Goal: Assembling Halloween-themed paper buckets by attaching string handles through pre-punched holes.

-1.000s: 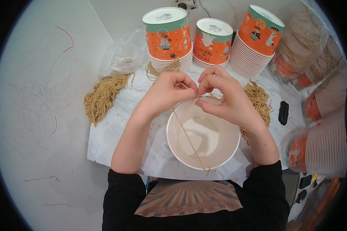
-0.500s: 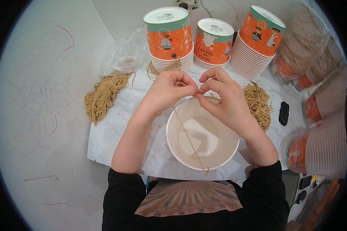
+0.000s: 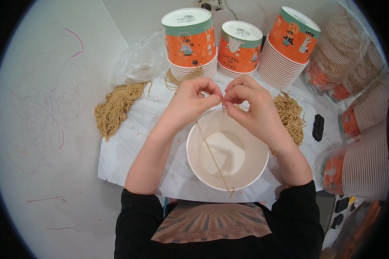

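Observation:
A large white paper bucket (image 3: 193, 162) stands mouth up in front of me. One tan cord (image 3: 211, 152) crosses its mouth from the near rim, where a small knot hangs over, up toward my fingers. Above the far rim, my left hand (image 3: 196, 98) pinches the cord between thumb and index finger. My right hand (image 3: 251, 105) is almost touching it, its thumb and fingertips closed on the cord's short end. Fingers cover the exact spot where the cord passes through or over the far rim.
Tan cord bundles lie left (image 3: 116, 110) and right (image 3: 288, 118). Behind stand upturned orange and green bucket stacks (image 3: 190, 47), beside a clear plastic bag (image 3: 140, 58). Wrapped bucket stacks (image 3: 363, 164) line the right edge, near a small black object (image 3: 318, 127). A scribbled white wall (image 3: 43, 108) is at left.
My fingertips have shifted slightly, and a short upright bit of cord now shows between them. The right fingers have curled in more. The bucket has stayed put.

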The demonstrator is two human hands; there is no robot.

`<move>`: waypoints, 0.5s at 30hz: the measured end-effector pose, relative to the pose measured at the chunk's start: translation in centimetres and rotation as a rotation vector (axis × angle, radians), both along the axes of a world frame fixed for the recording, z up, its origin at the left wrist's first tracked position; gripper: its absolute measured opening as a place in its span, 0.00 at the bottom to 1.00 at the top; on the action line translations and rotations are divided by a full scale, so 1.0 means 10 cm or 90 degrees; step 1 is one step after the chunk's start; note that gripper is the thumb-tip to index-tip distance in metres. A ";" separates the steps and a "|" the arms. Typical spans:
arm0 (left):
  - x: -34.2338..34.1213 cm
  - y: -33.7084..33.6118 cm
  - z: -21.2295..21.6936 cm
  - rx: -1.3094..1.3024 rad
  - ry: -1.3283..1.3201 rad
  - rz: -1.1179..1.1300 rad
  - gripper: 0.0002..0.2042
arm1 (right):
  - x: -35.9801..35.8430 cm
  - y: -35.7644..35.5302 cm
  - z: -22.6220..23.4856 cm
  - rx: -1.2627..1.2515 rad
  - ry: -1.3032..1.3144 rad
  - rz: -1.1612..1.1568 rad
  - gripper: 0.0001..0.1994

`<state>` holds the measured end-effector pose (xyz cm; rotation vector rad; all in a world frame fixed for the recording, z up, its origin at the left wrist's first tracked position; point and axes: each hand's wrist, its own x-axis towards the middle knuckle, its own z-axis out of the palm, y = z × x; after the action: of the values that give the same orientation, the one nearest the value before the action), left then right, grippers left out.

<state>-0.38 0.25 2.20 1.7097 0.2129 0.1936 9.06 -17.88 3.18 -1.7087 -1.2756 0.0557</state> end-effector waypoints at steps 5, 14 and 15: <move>0.03 -0.02 -0.07 -0.040 -0.040 0.008 0.04 | 0.00 0.00 0.03 0.003 0.010 0.002 0.05; 0.07 -0.06 -0.12 -0.016 -0.069 0.028 0.04 | 0.09 0.02 -0.05 -0.001 0.044 -0.004 0.06; 0.07 -0.07 -0.13 -0.011 -0.084 0.040 0.03 | 0.10 0.02 -0.06 0.002 0.067 -0.008 0.06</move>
<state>0.34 -0.41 0.87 1.6672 0.1708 0.3487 10.03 -17.64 2.56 -1.6892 -1.1871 0.1348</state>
